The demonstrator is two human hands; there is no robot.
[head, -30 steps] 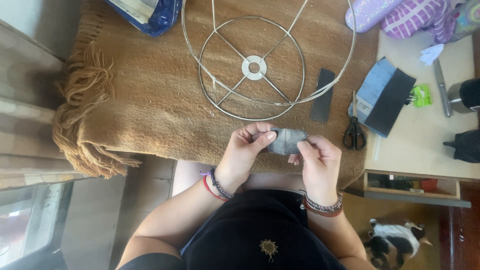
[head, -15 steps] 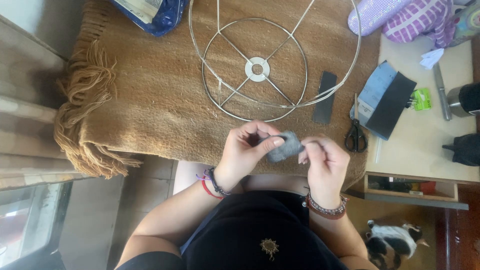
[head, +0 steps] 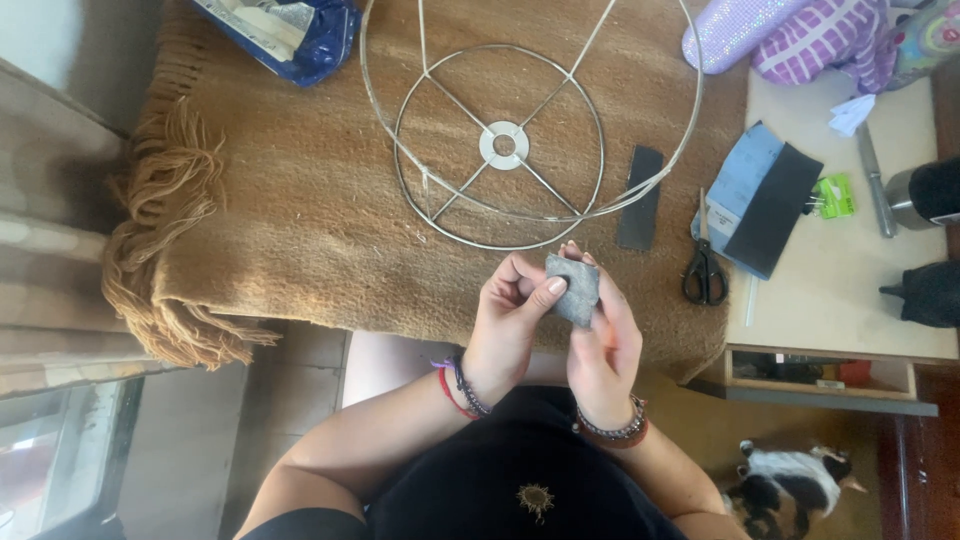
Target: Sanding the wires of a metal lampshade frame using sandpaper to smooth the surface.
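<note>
- Blanket (head: 300,220), brown and fringed, carries a wire lampshade frame (head: 520,130).
- Left hand (head: 505,325) pinches the grey felt piece (head: 574,288) at its left edge.
- Right hand (head: 605,340) closes behind the felt, supporting it from the right.
- Scissors (head: 705,270) lie well apart on the table (head: 850,290).

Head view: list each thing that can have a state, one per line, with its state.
Grey piece: held up between both hands, off the blanket.
Left hand: pinching the piece's left edge.
Right hand: gripping the piece from behind.
Wire frame: bare, lying on the blanket.
Scissors: shut, lying flat.
Black strip: flat beside the frame.
Drawer: open.
</note>
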